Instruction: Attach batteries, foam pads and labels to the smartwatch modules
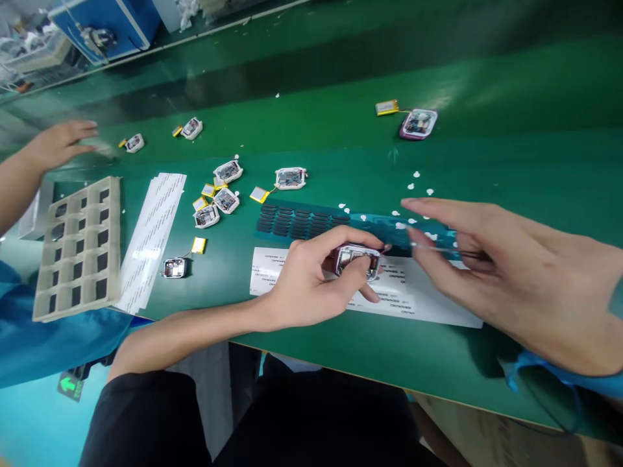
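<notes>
Landmark = teal film (377, 226) on the green table (331, 136). Left hand (318, 275) is just below the film's middle, fingers closed round a purple-rimmed case (357, 259), open side up, thumb over its inner parts. Right hand (511, 272) is at the film's right end, fingers around a slim metal tool (452, 250), looks like tweezers; thumb and forefinger tips narrow but apart. Tool is blurred, can't tell if its tips carry anything. Film has rows of black pads (302, 222) on its left half; small white stickers (396, 213) are scattered on and above its right half. Printed sheet (438, 301) lies below the film, partly under both hands. 1 light-rimmed case (291, 178) with a yellow battery (259, 194) sits just above the film's left end; 6 other open cases (226, 200) are spread left of it, 3 of them clustered. 2nd purple case (419, 123) with its own battery is well above the film's right end. Far left of the film: white strips (153, 240), then a beige compartment tray (115, 227) with dark pieces, and a co-worker's hand (63, 143) above the tray.
</notes>
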Tool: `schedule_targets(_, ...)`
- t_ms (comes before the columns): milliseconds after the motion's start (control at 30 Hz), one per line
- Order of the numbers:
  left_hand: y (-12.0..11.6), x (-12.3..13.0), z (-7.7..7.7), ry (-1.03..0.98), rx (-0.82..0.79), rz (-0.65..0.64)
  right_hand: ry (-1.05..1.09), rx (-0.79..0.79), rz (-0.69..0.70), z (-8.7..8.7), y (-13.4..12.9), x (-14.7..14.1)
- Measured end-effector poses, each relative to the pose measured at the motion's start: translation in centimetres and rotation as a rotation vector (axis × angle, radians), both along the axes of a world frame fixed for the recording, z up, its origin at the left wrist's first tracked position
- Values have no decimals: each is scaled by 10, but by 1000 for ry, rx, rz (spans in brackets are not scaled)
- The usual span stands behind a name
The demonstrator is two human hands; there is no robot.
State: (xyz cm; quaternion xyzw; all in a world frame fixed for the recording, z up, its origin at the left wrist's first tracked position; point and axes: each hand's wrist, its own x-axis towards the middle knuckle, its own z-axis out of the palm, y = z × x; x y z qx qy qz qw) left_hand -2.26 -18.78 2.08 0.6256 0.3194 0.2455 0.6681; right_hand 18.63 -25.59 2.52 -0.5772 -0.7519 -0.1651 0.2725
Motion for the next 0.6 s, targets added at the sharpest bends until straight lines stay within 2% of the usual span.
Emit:
schedule_targets(133, 0, -1, -3, -21, -9, -6, -54, 11, 159, -1, -3, 0)
schedule_targets(300, 0, -1, -4, -21, 23, -3, -90, 4, 137, 1, -10, -3)
schedule_targets(467, -2, -1, -3, -32, 31, -8, -96, 44, 175, 0, -8, -3)
schedule_targets(600, -3, -2, -3, -21, 35, -21, -69, -49, 209, -4, -12, 3)
